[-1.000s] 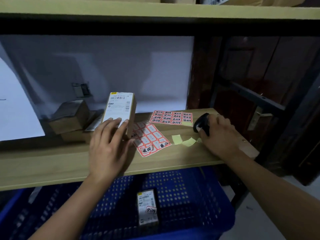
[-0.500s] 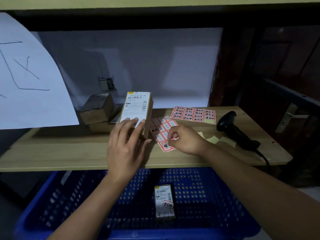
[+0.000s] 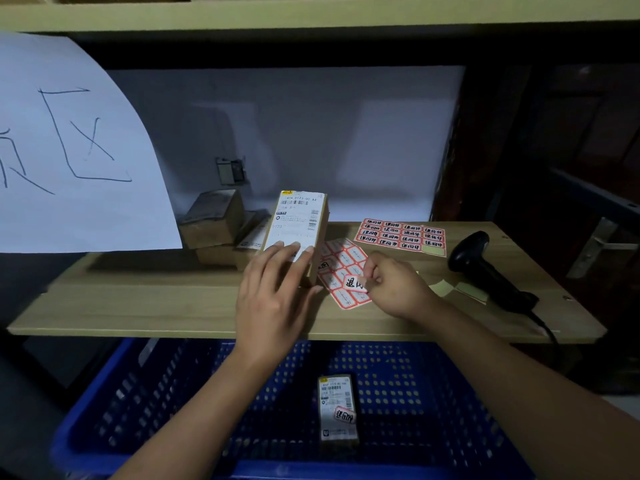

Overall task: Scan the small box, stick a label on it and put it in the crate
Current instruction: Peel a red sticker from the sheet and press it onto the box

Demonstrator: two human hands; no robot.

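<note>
My left hand (image 3: 273,292) holds a small brown box (image 3: 298,225) tilted up on the wooden shelf (image 3: 138,306), its white barcode face toward me. Just to its right, my right hand (image 3: 394,285) pinches a red-bordered label (image 3: 354,283) at its edge, over a mostly used label sheet (image 3: 341,268). A fuller sheet of red labels (image 3: 401,234) lies further back. The black scanner (image 3: 485,268) lies on the shelf at the right, apart from both hands. Below the shelf stands the blue crate (image 3: 166,403), with one labelled box (image 3: 337,410) lying in it.
Several brown boxes (image 3: 214,223) are stacked at the back of the shelf, left of the held box. A large white paper (image 3: 69,150) hangs at the left. Yellow paper scraps (image 3: 446,287) lie by the scanner, whose cable (image 3: 549,330) drops over the shelf edge.
My right hand left the scanner lying on the shelf, moved left to the label sheet and now pinches a label. My left hand kept the box upright.
</note>
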